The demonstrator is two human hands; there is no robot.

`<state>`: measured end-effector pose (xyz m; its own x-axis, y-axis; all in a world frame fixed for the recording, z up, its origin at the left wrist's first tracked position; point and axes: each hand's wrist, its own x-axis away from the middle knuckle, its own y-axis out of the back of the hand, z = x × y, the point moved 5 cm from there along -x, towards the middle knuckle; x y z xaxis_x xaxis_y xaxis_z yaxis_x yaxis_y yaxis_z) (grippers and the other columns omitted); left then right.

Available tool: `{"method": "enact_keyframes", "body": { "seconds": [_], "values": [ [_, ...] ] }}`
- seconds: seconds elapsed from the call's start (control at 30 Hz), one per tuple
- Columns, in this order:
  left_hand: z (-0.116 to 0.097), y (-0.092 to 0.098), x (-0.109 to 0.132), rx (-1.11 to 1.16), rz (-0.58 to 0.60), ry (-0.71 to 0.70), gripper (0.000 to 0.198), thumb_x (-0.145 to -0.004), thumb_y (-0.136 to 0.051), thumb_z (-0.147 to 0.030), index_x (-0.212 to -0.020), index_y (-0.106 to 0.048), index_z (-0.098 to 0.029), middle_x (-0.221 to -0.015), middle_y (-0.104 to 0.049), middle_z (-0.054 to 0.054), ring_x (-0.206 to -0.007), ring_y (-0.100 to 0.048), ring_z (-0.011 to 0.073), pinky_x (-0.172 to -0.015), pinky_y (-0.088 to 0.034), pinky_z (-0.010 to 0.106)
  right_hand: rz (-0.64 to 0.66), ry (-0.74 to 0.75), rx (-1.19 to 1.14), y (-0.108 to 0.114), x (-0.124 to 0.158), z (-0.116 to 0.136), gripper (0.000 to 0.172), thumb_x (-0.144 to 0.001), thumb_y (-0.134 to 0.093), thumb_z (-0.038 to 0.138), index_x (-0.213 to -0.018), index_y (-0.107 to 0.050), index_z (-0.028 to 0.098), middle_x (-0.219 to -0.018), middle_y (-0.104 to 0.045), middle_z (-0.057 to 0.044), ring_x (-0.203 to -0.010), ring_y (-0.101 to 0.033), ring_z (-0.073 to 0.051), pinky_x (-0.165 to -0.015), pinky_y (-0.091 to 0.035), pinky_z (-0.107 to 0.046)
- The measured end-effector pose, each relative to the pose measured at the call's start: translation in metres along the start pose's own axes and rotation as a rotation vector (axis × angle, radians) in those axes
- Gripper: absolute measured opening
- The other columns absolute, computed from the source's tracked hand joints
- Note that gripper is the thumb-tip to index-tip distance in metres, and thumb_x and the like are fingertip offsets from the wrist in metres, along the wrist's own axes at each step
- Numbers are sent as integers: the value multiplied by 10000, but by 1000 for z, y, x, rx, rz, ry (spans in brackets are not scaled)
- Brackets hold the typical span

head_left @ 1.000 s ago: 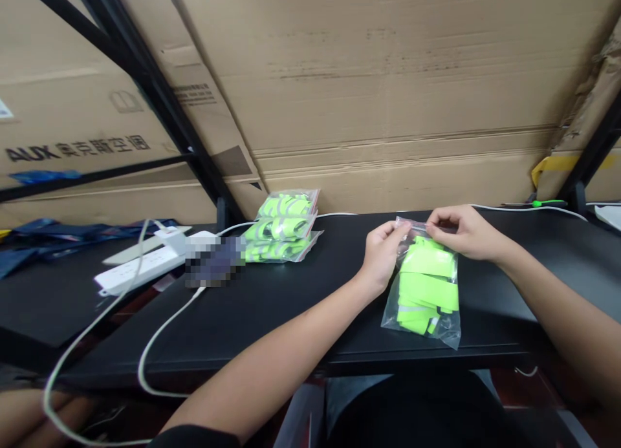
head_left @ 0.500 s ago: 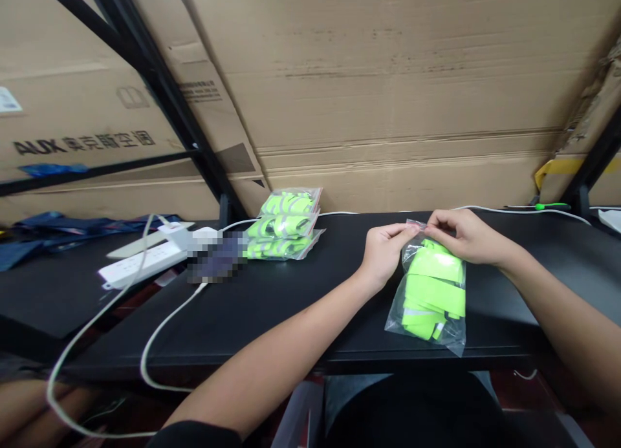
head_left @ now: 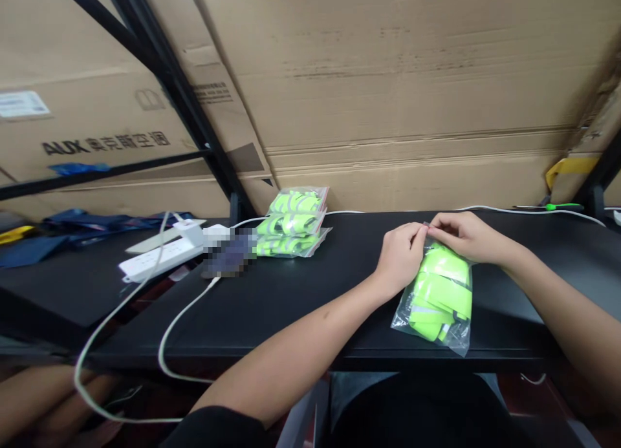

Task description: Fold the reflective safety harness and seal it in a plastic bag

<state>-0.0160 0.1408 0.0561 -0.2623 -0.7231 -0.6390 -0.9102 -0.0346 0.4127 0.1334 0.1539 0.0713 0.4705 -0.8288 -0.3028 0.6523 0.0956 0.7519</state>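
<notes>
Pinching the top edge of a clear zip bag [head_left: 433, 319] from both sides, the left hand [head_left: 400, 260] and right hand [head_left: 468, 238] meet at its mouth, fingers curled and nearly touching. The bag lies on the black table [head_left: 291, 312] just below the hands, packed with folded neon-yellow reflective strips [head_left: 439, 286]. Well to the left of the left hand, three more clear bags [head_left: 294, 222] of the same strips lie stacked, with a white power strip [head_left: 160, 257] beyond them. Compared with the earlier view, the hands sit closer together, and less of the bag's top edge shows between them.
</notes>
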Motion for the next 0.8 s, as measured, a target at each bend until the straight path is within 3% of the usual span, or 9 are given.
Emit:
{"method": "enact_keyframes", "body": {
  "seconds": [0.17,0.37,0.53,0.63,0.7,0.8],
  "values": [
    [5,3,-5,8,26,52,334,-988,-484,-264,-748,-694,-166,-690,-683,9,-643,-592,133,-634,-413,251,43,-57,-3,0,-2,-4,370,-907,-548,541,-815,-642,195,-657,-564,5,-576,-459,-126,-528,-362,-280],
    [34,6,-16,147,6,271,349,-941,-547,-361,-712,-717,-159,-626,-675,16,-546,-559,125,-541,-382,240,60,-68,218,1,-12,-9,539,-924,-446,648,-613,-485,209,-565,-449,25,-534,-360,-113,-509,-277,-293],
    [68,27,-25,301,-221,425,328,-875,-637,-325,-594,-636,-156,-518,-588,-11,-466,-491,102,-497,-364,223,-11,-87,307,27,-7,-29,651,-884,-466,727,-498,-338,217,-482,-323,35,-485,-286,-110,-497,-243,-310],
    [92,56,-28,326,-433,492,347,-946,-493,-280,-619,-540,-172,-522,-516,-32,-439,-439,90,-465,-360,214,-161,-92,391,47,2,-46,636,-902,-455,701,-484,-368,230,-459,-392,17,-472,-348,-129,-517,-296,-324],
    [104,69,-28,354,-511,530,311,-965,-422,-248,-676,-510,-177,-578,-524,-25,-450,-466,92,-468,-412,219,-265,-150,377,49,5,-54,544,-918,-462,664,-588,-515,235,-516,-528,-6,-500,-470,-159,-555,-373,-338],
    [107,64,-27,407,-470,558,247,-968,-394,-212,-755,-510,-164,-668,-574,14,-529,-573,111,-532,-523,254,-291,-160,269,23,1,-47,441,-892,-535,640,-1019,-600,223,-865,-706,-80,-738,-659,-234,-667,-493,-376]
  ]
}}
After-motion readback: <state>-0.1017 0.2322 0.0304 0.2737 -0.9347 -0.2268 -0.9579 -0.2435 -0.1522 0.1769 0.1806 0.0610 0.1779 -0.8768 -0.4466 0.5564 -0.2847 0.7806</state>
